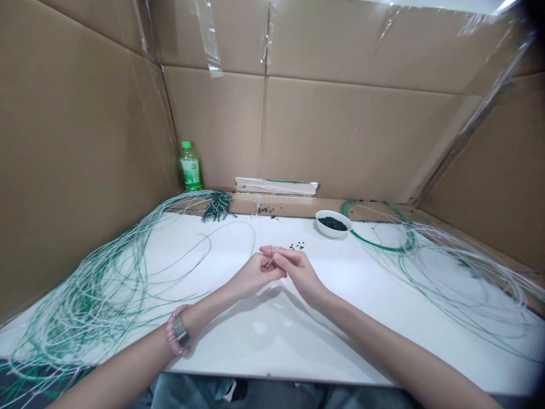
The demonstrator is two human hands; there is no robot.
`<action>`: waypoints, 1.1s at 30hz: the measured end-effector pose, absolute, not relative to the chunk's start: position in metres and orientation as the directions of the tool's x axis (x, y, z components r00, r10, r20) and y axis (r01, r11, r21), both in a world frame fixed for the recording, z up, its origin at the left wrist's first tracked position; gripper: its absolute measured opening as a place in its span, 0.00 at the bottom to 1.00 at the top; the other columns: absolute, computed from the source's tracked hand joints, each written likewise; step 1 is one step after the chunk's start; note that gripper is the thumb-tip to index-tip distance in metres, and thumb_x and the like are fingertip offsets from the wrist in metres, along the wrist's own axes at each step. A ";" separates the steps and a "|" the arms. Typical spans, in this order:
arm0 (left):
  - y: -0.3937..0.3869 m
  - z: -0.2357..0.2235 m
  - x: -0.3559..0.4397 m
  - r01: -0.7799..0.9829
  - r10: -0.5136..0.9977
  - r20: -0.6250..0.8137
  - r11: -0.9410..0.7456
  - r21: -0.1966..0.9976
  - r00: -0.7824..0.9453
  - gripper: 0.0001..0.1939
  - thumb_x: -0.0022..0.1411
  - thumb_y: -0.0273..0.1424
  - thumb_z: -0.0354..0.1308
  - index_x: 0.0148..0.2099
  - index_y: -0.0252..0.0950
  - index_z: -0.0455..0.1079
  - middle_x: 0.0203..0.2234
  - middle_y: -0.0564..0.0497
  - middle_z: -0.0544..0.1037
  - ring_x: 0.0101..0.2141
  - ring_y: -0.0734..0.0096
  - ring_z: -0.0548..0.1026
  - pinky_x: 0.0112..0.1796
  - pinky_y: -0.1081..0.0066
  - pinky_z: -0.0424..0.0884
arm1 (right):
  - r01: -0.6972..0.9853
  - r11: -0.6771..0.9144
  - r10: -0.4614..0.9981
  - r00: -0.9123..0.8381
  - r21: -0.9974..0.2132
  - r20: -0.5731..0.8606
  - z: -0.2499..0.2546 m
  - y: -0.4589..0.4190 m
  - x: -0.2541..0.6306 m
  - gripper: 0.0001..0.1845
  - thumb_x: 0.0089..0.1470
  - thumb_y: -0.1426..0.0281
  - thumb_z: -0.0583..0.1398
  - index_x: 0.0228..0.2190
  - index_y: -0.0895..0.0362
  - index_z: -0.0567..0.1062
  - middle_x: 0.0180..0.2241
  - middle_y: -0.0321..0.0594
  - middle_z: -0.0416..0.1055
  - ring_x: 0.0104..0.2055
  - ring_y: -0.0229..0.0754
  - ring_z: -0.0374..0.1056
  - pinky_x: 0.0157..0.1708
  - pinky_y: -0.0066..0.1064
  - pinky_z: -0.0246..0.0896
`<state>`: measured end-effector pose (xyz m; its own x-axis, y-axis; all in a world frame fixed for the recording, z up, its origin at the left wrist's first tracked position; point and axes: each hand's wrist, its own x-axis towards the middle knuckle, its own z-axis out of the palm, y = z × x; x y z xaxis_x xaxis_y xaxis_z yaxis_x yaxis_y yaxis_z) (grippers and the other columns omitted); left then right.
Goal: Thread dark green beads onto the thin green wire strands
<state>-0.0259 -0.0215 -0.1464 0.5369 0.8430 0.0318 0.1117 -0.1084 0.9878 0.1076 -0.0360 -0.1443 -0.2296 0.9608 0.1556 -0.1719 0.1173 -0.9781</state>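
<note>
Over the middle of the white table, my left hand (251, 277) and my right hand (303, 276) meet at the fingertips. Both are closed in a pinch on thin wire ends (271, 259), which cross between the fingers. One thin strand (254, 233) loops away to the left from the hands. Just beyond my right fingers lie several small black pieces (299, 246). A white bowl (334, 230) behind them holds many more dark pieces. My fingers partly cover the wire ends, so I cannot tell whether a piece is on them.
A large tangle of green and white wires (91, 295) spreads over the left side, its dark-tipped ends bunched (217, 205) at the back. Coiled wires (404, 247) lie at the right. A green-capped bottle (190, 167) stands in the back left corner. Cardboard walls (366, 130) surround the table.
</note>
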 end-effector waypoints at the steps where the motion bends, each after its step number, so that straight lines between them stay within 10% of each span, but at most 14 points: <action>1: -0.021 -0.147 -0.026 0.106 0.838 0.048 -0.125 0.986 0.544 0.08 0.51 0.32 0.56 0.30 0.32 0.65 0.19 0.58 0.60 0.21 0.81 0.56 0.23 0.76 0.50 | -0.195 0.100 0.961 -0.234 -0.976 0.145 -0.146 -0.037 0.106 0.15 0.46 0.58 0.64 0.23 0.57 0.79 0.41 0.44 0.75 0.47 0.46 0.68 0.46 0.34 0.61; 10: -0.012 -0.153 -0.035 0.065 0.734 0.110 -0.206 0.976 0.670 0.12 0.55 0.34 0.48 0.22 0.35 0.55 0.19 0.56 0.59 0.25 0.76 0.59 0.30 0.73 0.57 | -0.450 -0.020 0.986 -0.156 -0.893 0.057 -0.152 -0.040 0.106 0.13 0.46 0.57 0.63 0.26 0.55 0.75 0.31 0.37 0.73 0.30 0.37 0.66 0.34 0.33 0.63; 16: -0.009 -0.158 -0.034 0.041 0.808 0.162 -0.225 0.974 0.566 0.20 0.61 0.42 0.45 0.21 0.35 0.56 0.18 0.55 0.61 0.24 0.75 0.60 0.32 0.72 0.58 | -0.529 -0.012 0.999 -0.047 -0.849 0.015 -0.158 -0.039 0.107 0.11 0.44 0.61 0.65 0.24 0.56 0.74 0.32 0.37 0.72 0.38 0.39 0.67 0.48 0.34 0.59; 33: 0.008 -0.162 -0.041 -0.174 0.960 -0.066 0.117 0.978 0.273 0.22 0.38 0.44 0.69 0.28 0.31 0.68 0.23 0.53 0.71 0.26 0.79 0.70 0.33 0.75 0.68 | -0.481 0.001 0.998 0.052 -0.877 -0.028 -0.168 -0.031 0.114 0.08 0.55 0.67 0.59 0.30 0.60 0.71 0.31 0.36 0.71 0.40 0.39 0.68 0.47 0.38 0.61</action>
